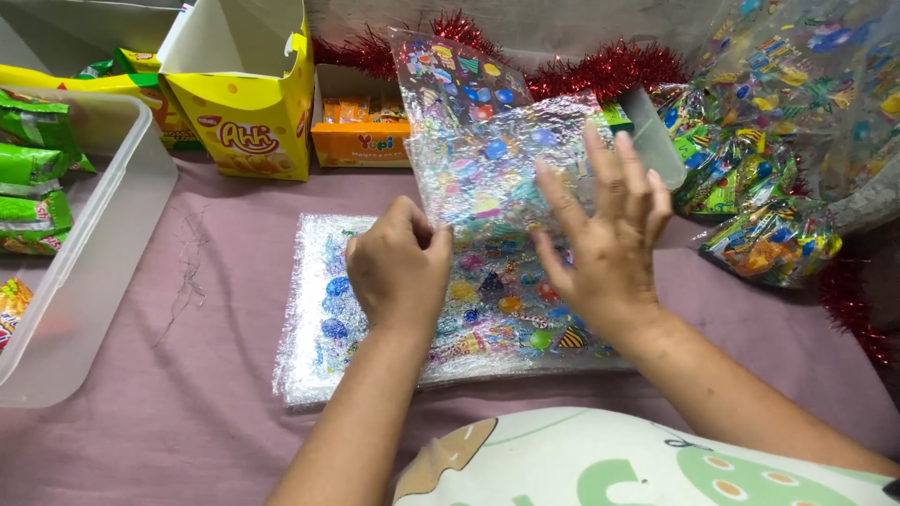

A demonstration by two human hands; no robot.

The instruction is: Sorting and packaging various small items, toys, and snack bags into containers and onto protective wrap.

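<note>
Surrounding: yellow box [251,103], plastic tub [89,253], candy bags [769,239] ring the surface [187,394].
Left hand [398,272]: pinching a clear printed bag [487,150] above the stack [328,309].
Right hand [609,239]: spread flat, touching that bag.

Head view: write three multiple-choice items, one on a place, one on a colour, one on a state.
1. Where does the clear plastic tub sit?
A. left edge
B. right edge
C. behind the tinsel

2. What colour is the tinsel?
A. green
B. red
C. blue

3. How is the printed cellophane bag held?
A. flat under both palms
B. lifted by the left hand, with the right hand open against it
C. rolled in the right fist

Answers:
1 A, it stands on the left of the pink cloth.
2 B, red strands line the back.
3 B, it stands above the stack of bags.
</note>
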